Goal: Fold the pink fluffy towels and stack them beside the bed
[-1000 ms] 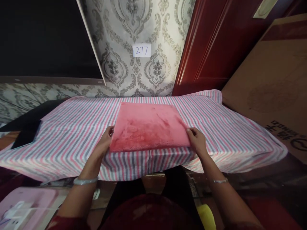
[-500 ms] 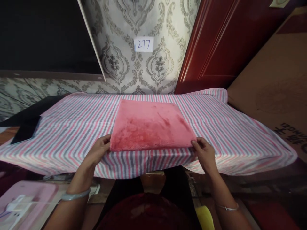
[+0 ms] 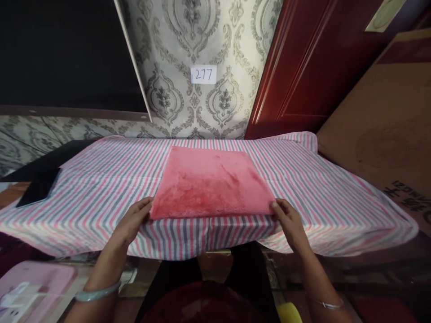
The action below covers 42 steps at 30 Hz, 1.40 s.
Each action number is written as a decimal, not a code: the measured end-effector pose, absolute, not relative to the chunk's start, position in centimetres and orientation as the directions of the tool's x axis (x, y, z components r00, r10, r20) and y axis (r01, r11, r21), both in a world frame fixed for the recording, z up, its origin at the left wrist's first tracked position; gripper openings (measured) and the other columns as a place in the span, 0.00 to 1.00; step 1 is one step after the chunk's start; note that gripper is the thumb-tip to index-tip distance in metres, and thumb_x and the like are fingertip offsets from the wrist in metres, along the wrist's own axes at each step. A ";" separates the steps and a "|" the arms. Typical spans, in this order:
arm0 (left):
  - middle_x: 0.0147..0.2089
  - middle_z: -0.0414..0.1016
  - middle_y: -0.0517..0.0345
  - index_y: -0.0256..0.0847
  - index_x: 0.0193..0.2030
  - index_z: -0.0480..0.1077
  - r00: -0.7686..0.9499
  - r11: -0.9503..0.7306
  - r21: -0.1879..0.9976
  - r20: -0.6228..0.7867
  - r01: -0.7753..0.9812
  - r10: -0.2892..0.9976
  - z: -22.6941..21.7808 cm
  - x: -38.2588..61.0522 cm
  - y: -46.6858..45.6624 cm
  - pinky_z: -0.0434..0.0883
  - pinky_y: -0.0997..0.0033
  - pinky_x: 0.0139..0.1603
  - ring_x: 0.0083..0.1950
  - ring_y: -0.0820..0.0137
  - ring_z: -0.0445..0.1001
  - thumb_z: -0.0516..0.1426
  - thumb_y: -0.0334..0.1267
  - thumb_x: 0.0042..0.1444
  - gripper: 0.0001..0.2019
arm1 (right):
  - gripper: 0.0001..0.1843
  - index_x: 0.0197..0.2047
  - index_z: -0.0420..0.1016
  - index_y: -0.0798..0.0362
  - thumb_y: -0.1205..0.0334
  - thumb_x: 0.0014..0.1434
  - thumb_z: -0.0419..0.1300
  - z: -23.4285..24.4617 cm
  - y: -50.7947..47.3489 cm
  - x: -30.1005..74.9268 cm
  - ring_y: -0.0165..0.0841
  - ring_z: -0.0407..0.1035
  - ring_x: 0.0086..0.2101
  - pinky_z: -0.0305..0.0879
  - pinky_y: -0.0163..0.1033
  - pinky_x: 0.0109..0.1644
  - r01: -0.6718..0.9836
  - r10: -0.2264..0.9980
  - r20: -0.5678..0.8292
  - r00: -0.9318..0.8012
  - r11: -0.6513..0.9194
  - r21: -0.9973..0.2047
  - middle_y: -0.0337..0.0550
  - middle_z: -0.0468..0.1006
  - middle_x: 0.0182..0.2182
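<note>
A flat, rectangular pink plush cloth (image 3: 208, 179), with darker brushed patches, lies on the striped tablecloth (image 3: 117, 184). Its near edge runs close to the table's front edge. My left hand (image 3: 133, 220) pinches the near left corner between thumb and fingers. At the near right corner, my right hand (image 3: 289, 222) grips the cloth with the thumb on top and the fingers curled at the side. The underside of the cloth is hidden.
A dark phone (image 3: 38, 187) lies at the table's left end. Behind stand a black screen (image 3: 67, 54), a patterned wall with a paper marked 277 (image 3: 204, 74), and a dark red door (image 3: 296, 67). A large cardboard box (image 3: 377, 112) leans at the right.
The view has tilted up slightly, so the scene sits lower. Both hands stay at the cloth's near corners, the left a little farther out to the left.
</note>
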<state>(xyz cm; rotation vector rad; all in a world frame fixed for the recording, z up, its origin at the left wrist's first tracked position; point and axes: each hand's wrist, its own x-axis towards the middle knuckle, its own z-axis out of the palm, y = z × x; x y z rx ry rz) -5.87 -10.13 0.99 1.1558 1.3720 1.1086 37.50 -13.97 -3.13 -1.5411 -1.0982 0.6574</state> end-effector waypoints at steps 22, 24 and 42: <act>0.37 0.77 0.55 0.38 0.47 0.73 -0.138 -0.079 0.976 0.108 0.202 0.984 2.4 -2.4 -9.9 0.71 0.69 0.37 0.38 0.63 0.74 0.69 0.52 0.40 0.29 | 0.23 0.30 0.67 0.49 0.38 0.49 0.64 -1.3 -12.8 37.6 0.31 0.61 0.22 0.62 0.36 0.22 0.270 0.933 0.009 0.360 -0.095 -0.958 0.35 0.64 0.21; 0.35 0.76 0.56 0.38 0.47 0.73 -0.164 -0.067 0.982 0.096 0.178 0.982 2.5 -2.4 -9.5 0.70 0.70 0.35 0.35 0.65 0.74 0.69 0.52 0.40 0.29 | 0.24 0.39 0.71 0.50 0.39 0.50 0.65 -1.1 -12.5 37.6 0.34 0.67 0.25 0.67 0.37 0.23 0.177 0.946 -0.040 0.323 -0.102 -0.979 0.39 0.72 0.28; 0.45 0.80 0.44 0.37 0.48 0.71 -0.066 0.214 0.966 -0.225 -0.148 0.972 4.3 -2.2 1.7 0.78 0.62 0.35 0.37 0.59 0.81 0.73 0.39 0.37 0.30 | 0.36 0.65 0.65 0.52 0.58 0.54 0.68 1.4 -2.3 39.2 0.44 0.79 0.40 0.79 0.46 0.40 -0.040 0.958 -0.244 0.154 -0.241 -0.970 0.54 0.82 0.47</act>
